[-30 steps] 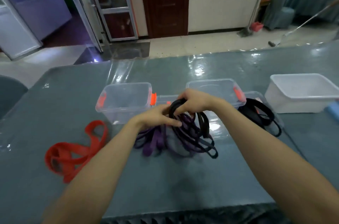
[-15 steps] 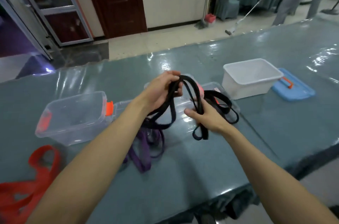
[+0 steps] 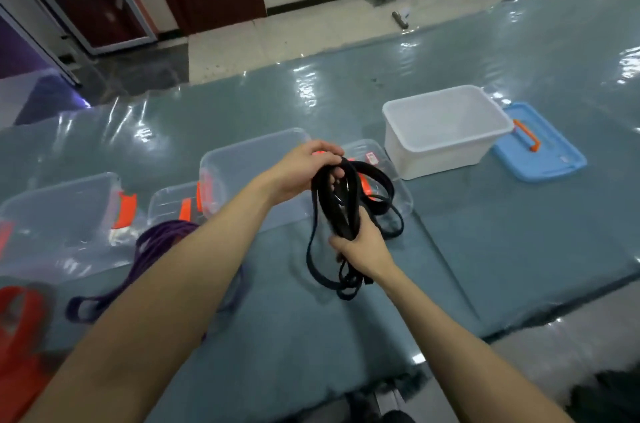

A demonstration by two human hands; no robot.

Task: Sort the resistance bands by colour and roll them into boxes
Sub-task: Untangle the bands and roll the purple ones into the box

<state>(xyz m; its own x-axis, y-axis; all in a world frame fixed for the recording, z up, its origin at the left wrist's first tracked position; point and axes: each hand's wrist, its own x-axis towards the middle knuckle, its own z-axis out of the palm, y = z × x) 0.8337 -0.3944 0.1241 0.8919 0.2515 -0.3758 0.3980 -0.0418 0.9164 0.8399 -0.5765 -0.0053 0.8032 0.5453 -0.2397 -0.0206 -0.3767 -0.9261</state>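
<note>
The white box (image 3: 446, 145) is plain and milky. Right of it lies a blue lid (image 3: 550, 162) with an orange handle (image 3: 526, 136). Left of it are clear boxes (image 3: 242, 161) with orange clasps (image 3: 124, 211), black bands (image 3: 337, 211), purple bands (image 3: 156, 242) and red bands (image 3: 20, 311), all on a glossy grey-blue tablecloth (image 3: 502, 249).

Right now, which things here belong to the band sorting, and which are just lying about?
For the job: black bands, gripped by left hand and right hand; purple bands; red bands; left clear box; middle clear box; probably the white tub.
Lying about: blue lid; clear lid; mop on the floor.
</note>
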